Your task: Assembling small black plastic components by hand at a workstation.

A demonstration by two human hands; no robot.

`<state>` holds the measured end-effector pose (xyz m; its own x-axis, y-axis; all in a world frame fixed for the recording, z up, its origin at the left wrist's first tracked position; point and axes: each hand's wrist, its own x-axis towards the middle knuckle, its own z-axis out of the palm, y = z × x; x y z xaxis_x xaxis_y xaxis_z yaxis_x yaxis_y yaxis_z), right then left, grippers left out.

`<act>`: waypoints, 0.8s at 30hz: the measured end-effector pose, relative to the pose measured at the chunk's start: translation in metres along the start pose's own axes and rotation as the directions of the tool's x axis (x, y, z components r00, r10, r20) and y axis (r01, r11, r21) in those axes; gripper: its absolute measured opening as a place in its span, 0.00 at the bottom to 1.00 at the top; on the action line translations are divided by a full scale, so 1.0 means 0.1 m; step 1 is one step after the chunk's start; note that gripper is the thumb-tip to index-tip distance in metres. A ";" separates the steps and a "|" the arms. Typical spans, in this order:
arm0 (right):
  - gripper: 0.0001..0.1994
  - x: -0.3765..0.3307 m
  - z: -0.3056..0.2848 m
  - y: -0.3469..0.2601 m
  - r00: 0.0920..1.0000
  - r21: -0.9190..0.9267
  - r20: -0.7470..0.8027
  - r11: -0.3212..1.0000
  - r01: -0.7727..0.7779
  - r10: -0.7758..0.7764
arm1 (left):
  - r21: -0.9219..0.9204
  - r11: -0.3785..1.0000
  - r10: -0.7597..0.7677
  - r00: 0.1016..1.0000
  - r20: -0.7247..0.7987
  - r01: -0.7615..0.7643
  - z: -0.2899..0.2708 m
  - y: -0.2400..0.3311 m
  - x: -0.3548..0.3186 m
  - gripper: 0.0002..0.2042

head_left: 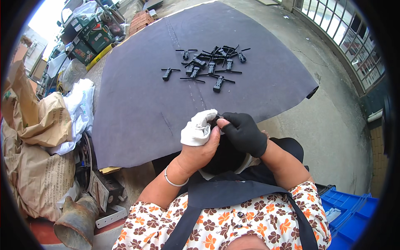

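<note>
Close to my body, at the near edge of the table, both hands meet over a small black part. My left hand, in a white glove that leaves the thumb bare, pinches it from the left. From the right, my right hand, in a black glove with a bare thumb tip, grips the same part. The fingers cover most of it, so its exact kind cannot be made out. Beyond my hands lie several black plastic pieces, each a blocky body with thin arms sticking out, some heaped together.
A dark grey mat covers the table. Brown paper sacks and a white plastic bag crowd the left side. A rusty metal funnel shape stands at lower left, blue crates at lower right. A barred gate is far right.
</note>
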<state>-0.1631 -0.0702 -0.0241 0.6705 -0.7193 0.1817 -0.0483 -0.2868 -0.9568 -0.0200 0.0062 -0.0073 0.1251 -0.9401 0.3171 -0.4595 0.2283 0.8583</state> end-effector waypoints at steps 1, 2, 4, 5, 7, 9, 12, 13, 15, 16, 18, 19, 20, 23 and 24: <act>0.09 0.00 0.03 0.01 1.000 0.078 -0.014 0.997 -0.024 0.025 | 0.225 0.958 0.194 0.980 -0.046 -0.179 0.01 -0.02 0.02 0.13; 0.09 0.00 0.05 0.03 1.000 0.076 -0.015 0.997 -0.023 0.024 | 0.224 0.958 0.196 0.979 -0.047 -0.181 0.01 -0.01 0.02 0.13; 0.10 -0.01 0.08 0.07 0.998 0.102 -0.026 0.993 -0.059 0.062 | 0.363 0.906 0.258 0.964 -0.059 -0.220 0.02 0.01 0.00 0.14; 0.10 -0.01 0.10 0.06 0.998 0.103 -0.025 0.993 -0.060 0.063 | 0.362 0.906 0.256 0.965 -0.059 -0.219 0.01 0.02 0.00 0.14; 0.10 0.00 0.12 0.06 0.999 0.103 -0.016 0.994 -0.026 0.028 | 0.489 0.828 0.327 0.945 -0.022 -0.275 -0.01 0.03 -0.01 0.15; 0.09 -0.01 0.09 0.03 0.998 0.156 -0.004 0.986 -0.056 0.057 | 0.371 0.902 0.250 0.967 -0.038 -0.219 -0.01 0.02 -0.02 0.15; 0.08 0.00 -0.02 -0.12 0.998 0.118 -0.019 0.991 -0.061 0.064 | 0.099 0.989 0.120 0.992 -0.050 -0.115 -0.04 0.01 0.04 0.16; 0.08 0.00 -0.06 -0.15 0.998 0.030 -0.050 0.999 -0.044 0.045 | 0.006 0.992 0.129 0.990 -0.048 -0.129 -0.08 -0.05 0.06 0.16; 0.07 0.01 -0.11 -0.08 1.000 -0.078 0.027 0.997 -0.005 0.007 | -0.371 0.907 -0.229 0.972 -0.042 0.198 -0.14 -0.08 0.04 0.14; 0.07 0.00 -0.12 -0.03 0.995 -0.182 0.099 0.983 0.031 -0.014 | -0.411 0.897 -0.183 0.983 -0.009 0.163 -0.16 -0.03 0.07 0.14; 0.07 0.00 -0.14 0.09 0.989 -0.154 0.016 0.977 0.148 -0.147 | -0.512 0.835 -0.205 0.977 0.052 0.203 -0.19 0.01 0.12 0.14; 0.07 0.00 -0.14 0.11 0.958 -0.135 -0.062 0.953 0.270 -0.280 | -0.602 0.761 -0.222 0.969 0.106 0.240 -0.19 0.03 0.13 0.14; 0.07 0.00 -0.14 0.11 0.959 -0.133 -0.062 0.955 0.267 -0.277 | -0.528 0.816 -0.238 0.969 0.065 0.236 -0.15 0.06 0.14 0.15; 0.07 0.01 -0.15 0.10 0.968 -0.051 -0.040 0.969 0.244 -0.246 | -0.331 0.917 -0.172 0.968 0.181 0.225 -0.15 0.06 0.13 0.17; 0.06 0.00 -0.13 0.10 0.974 0.024 -0.060 0.975 0.219 -0.217 | -0.347 0.900 -0.189 0.953 0.235 0.264 -0.16 0.08 0.12 0.17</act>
<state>-0.1737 -0.0815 -0.0310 0.6192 -0.6765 0.3986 0.1178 -0.4218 -0.8990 -0.0084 0.0007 0.0093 -0.0004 -0.9990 0.0447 -0.0755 0.0447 0.9961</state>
